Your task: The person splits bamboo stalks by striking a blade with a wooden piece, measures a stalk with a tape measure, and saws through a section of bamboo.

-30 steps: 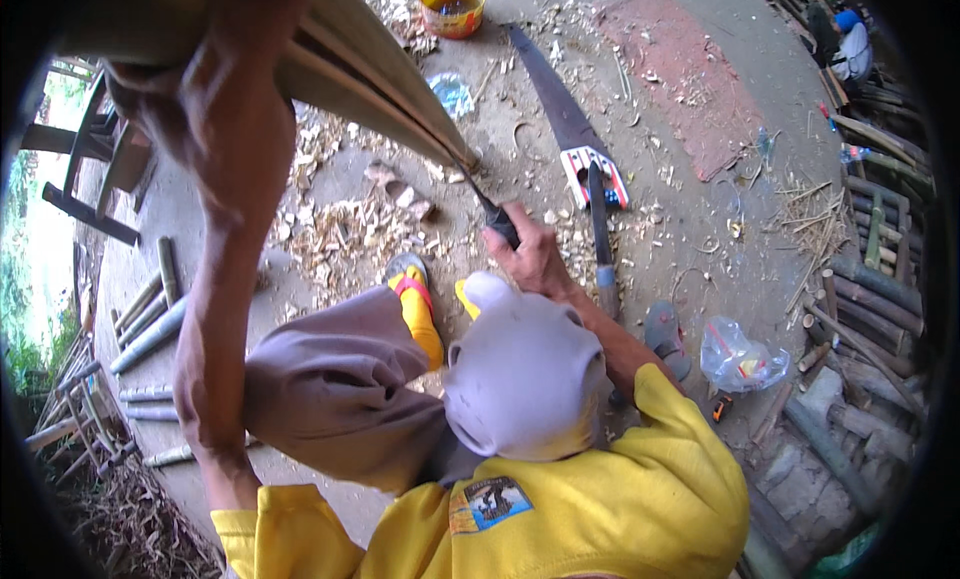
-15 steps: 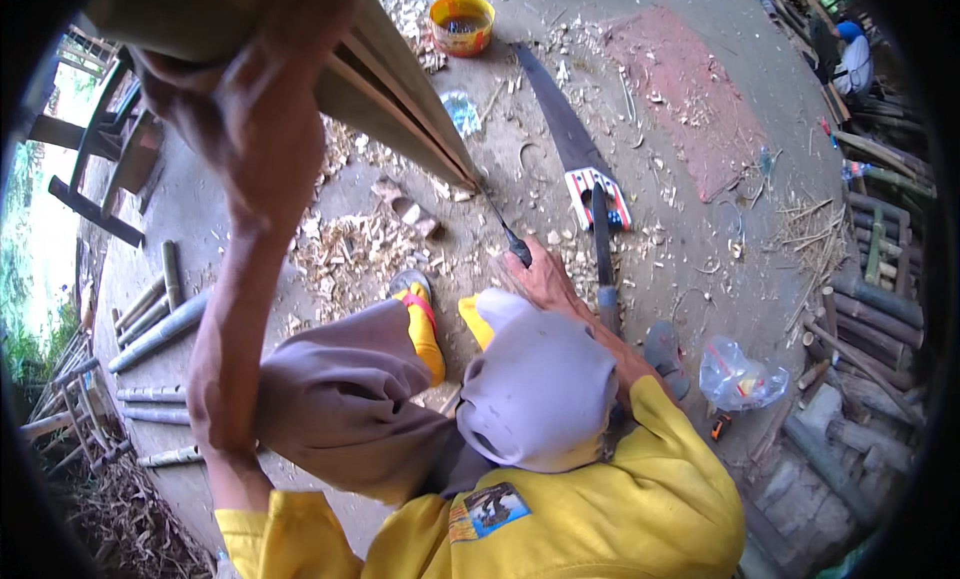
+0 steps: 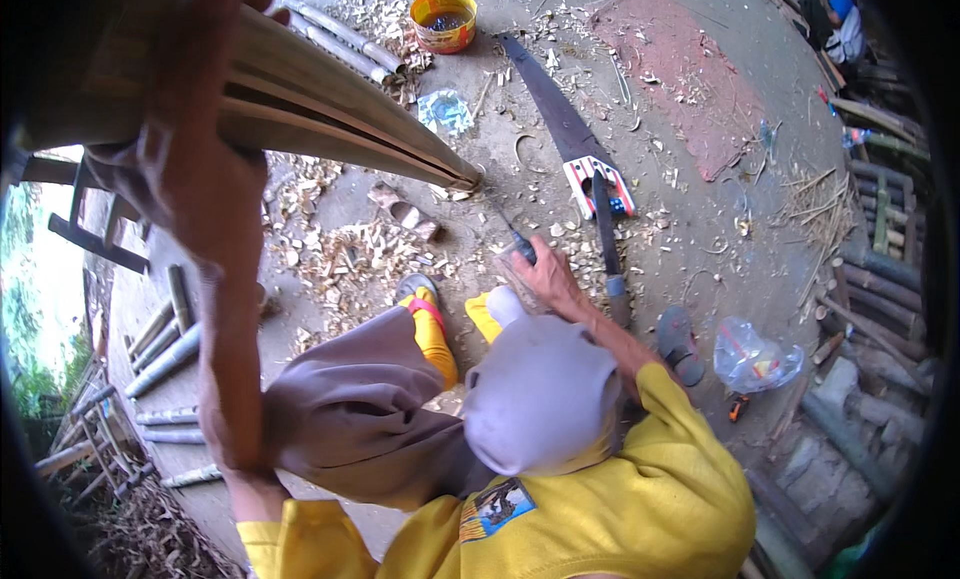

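Note:
My left hand (image 3: pixel 195 174) is wrapped round a thick bamboo pole (image 3: pixel 330 117) slanting down from the upper left. A long dark split runs along the pole to its narrow lower end, just above the ground. My right hand (image 3: pixel 549 277) grips a thin-bladed hand tool (image 3: pixel 523 245) by its dark handle. Its blurred blade points toward the pole's lower end; whether they touch I cannot tell. To the right of that hand lies a handsaw (image 3: pixel 551 96) with a red, white and blue handle, beside a long dark blade (image 3: pixel 606 229) with a grey grip.
Wood shavings (image 3: pixel 345 254) cover the ground around a short wooden block (image 3: pixel 403 214). A yellow-red tub (image 3: pixel 444 25) of dark liquid stands at the far side. Clear plastic bag (image 3: pixel 755 359) lies right; bamboo lengths (image 3: pixel 165 364) lie left, more poles stacked right. A person (image 3: pixel 848 34) is at far right.
The pole has swung to a flatter slant, and my left hand has moved left and down with it. The tool's blade, which reached the pole's end before, now shows lower and blurred.

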Action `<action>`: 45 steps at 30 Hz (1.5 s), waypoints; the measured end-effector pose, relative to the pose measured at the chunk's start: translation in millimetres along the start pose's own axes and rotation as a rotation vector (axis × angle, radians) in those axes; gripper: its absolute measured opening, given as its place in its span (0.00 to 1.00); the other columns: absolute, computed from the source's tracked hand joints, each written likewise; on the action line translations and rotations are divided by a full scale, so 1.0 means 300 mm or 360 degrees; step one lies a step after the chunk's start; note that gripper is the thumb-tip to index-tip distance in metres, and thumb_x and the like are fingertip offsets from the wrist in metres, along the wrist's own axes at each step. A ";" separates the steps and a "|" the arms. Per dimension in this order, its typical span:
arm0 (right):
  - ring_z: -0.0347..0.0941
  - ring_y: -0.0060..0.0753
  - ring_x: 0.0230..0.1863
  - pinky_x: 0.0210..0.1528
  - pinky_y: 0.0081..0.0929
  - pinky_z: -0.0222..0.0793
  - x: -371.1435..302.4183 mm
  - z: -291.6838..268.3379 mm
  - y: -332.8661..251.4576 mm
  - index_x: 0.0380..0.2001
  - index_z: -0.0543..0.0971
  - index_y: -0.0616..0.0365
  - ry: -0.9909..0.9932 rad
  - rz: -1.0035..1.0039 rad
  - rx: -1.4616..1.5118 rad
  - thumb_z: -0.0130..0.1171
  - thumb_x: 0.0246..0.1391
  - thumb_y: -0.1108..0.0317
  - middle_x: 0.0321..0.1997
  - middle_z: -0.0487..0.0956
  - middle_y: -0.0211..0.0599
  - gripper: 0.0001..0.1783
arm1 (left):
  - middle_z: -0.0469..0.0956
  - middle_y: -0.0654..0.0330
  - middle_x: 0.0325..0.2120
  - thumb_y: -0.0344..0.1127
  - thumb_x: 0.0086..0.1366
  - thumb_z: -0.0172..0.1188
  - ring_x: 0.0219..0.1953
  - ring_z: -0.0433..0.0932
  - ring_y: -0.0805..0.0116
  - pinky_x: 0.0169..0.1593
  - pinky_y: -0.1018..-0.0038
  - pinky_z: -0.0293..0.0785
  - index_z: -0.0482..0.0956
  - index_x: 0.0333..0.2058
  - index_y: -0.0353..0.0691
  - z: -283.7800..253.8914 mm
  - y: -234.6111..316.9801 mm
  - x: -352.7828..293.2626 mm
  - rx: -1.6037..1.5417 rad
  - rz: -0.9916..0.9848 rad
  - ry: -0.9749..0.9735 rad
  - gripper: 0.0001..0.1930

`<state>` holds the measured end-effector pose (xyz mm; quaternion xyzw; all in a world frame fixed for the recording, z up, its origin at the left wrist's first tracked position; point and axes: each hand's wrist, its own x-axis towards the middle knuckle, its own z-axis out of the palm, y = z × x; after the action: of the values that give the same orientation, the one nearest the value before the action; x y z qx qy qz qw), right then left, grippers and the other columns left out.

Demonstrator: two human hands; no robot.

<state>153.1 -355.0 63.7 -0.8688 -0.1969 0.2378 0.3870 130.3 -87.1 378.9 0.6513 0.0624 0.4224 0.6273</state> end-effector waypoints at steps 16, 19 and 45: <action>0.76 0.55 0.22 0.24 0.43 0.72 0.133 0.012 0.007 0.36 0.66 0.62 0.0022 -0.0229 -0.0202 0.54 0.55 0.58 0.18 0.76 0.47 0.17 | 0.74 0.48 0.45 0.41 0.61 0.56 0.48 0.75 0.55 0.57 0.66 0.67 0.67 0.50 0.34 -0.041 -0.057 0.005 0.0358 0.0271 -0.0169 0.22; 0.75 0.58 0.22 0.22 0.47 0.71 0.072 0.051 -0.168 0.33 0.66 0.62 0.0039 -0.0435 0.0070 0.54 0.55 0.58 0.20 0.76 0.54 0.17 | 0.76 0.49 0.42 0.37 0.59 0.57 0.47 0.76 0.56 0.55 0.67 0.69 0.68 0.49 0.33 -0.131 0.023 0.018 0.0812 0.0744 -0.0241 0.21; 0.78 0.48 0.29 0.29 0.37 0.71 -0.044 -0.062 -0.165 0.38 0.66 0.60 0.0005 -0.0301 0.0145 0.62 0.48 0.60 0.28 0.77 0.51 0.20 | 0.68 0.46 0.45 0.39 0.60 0.51 0.50 0.70 0.54 0.58 0.48 0.62 0.65 0.48 0.33 -0.124 0.005 0.006 -0.0103 0.0050 -0.0214 0.20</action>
<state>145.1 -341.9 116.0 -0.8283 -0.2665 0.2076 0.4470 107.3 -58.0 375.6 0.6585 -0.0037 0.3894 0.6440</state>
